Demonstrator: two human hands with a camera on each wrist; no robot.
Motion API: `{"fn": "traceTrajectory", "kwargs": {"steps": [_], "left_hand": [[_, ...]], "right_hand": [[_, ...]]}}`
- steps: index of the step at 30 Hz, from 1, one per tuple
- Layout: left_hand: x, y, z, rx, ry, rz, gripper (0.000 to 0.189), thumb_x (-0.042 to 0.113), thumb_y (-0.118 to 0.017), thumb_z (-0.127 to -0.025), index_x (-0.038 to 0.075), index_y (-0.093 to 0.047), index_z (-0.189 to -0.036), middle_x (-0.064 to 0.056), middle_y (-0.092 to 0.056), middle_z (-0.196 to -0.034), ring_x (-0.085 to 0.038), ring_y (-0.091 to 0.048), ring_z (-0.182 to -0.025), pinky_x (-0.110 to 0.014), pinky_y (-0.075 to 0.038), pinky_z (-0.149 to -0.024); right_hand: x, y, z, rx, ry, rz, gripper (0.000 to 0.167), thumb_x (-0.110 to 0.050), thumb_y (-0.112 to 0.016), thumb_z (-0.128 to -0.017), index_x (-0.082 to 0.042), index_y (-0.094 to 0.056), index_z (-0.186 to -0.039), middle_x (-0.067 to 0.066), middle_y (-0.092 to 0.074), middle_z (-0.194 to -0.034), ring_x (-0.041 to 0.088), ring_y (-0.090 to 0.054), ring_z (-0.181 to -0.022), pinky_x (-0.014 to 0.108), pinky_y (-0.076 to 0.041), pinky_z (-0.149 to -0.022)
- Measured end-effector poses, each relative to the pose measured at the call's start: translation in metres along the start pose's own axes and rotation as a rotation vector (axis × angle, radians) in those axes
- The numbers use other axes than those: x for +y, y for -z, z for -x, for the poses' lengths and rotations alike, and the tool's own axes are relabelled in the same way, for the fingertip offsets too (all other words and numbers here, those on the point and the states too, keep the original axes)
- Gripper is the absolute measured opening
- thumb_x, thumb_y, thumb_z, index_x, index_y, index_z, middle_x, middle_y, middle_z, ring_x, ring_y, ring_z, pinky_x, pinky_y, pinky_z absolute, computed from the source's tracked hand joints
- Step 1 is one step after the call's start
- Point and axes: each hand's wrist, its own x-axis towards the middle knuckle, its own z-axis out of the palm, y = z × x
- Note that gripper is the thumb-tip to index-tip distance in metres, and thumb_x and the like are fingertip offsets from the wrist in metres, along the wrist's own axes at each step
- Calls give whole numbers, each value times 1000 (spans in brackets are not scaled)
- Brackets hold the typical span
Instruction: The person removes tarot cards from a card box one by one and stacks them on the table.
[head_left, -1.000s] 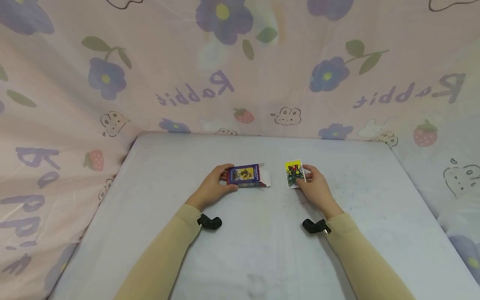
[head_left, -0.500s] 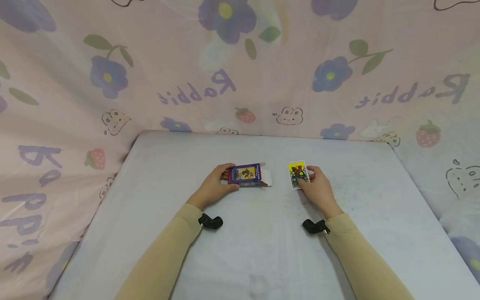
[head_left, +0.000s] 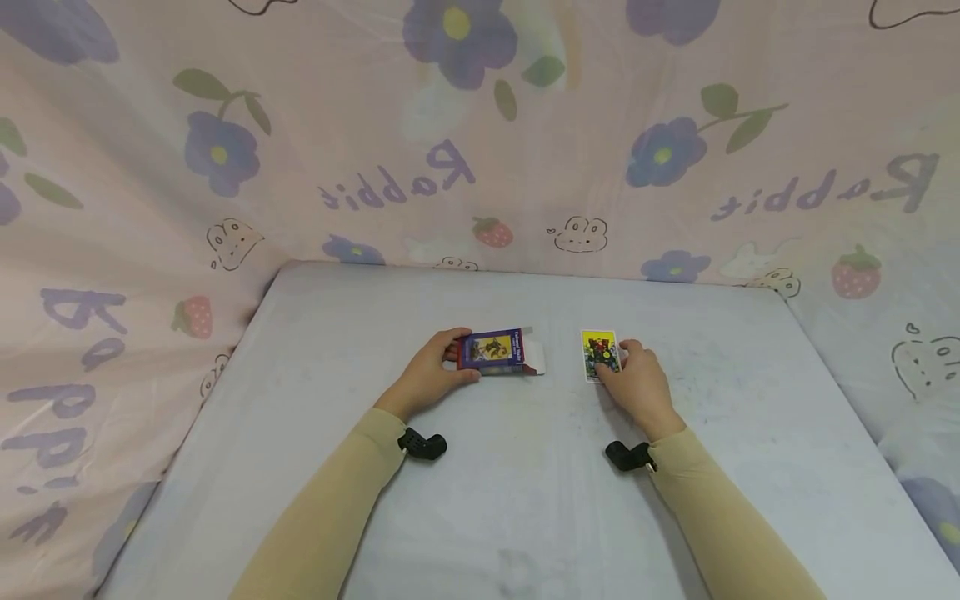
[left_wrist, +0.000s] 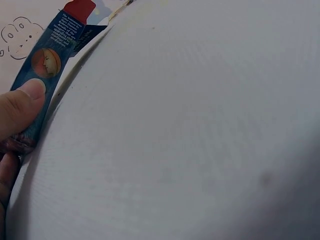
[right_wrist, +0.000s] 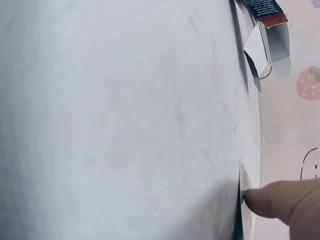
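Box (head_left: 491, 351) left of card (head_left: 601, 350) (apart)

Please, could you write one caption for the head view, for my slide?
Left hand holding an open box, right hand holding a card, at a white-covered table.

1. Head view: soft, even light; faint shadows beside the sleeves (head_left: 322, 504) on the surface (head_left: 525, 483).
2. Left wrist: lower right corner darkens; the surface's edge bows.
3. Right wrist: left side blurred, shadow beside the card (right_wrist: 246, 220).
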Motion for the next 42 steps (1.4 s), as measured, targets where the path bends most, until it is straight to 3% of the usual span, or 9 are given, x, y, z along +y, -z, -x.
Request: {"fn": "traceTrajectory", "kwargs": {"steps": [10, 26, 37, 42], "left_hand": [[1, 0, 0, -1, 9, 4, 77, 39, -80, -78, 28, -41, -144, 3, -52, -121, -14, -54, -108, -37, -45, -95], [-1, -2, 0, 6, 9, -10, 77, 41, -80, -78, 29, -41, -144, 4, -52, -121, -14, -53, -108, -37, -45, -96], [1, -2, 0, 2, 8, -7, 78, 38, -81, -79, 26, -41, -145, 2, -52, -122, -15, -53, -109, -37, -44, -96], [1, -1, 0, 5, 6, -7, 78, 38, -81, -79, 26, -41, -144, 2, -52, -121, -15, -53, -109, -37, -45, -96]], "right_hand": [[-2, -3, 0, -7, -8, 38, 66, -33, -60, -93, 10, -39, -137, 30, -50, -110, 37, -55, -88, 48, -48, -72], [2, -6, 2, -14, 17, 47, 66, -38, -59, -94, 11, -41, -135, 24, -56, -102, 36, -55, -86, 46, -47, -69], [2, 2, 2, -40, 19, -10, 66, -38, -58, -95, 10, -40, -137, 26, -60, -106, 35, -58, -87, 45, -48, -69], [1, 4, 3, -13, 35, -46, 64, -37, -58, -95, 9, -41, -136, 26, -59, -107, 36, -57, -89, 47, -47, -71]]}}
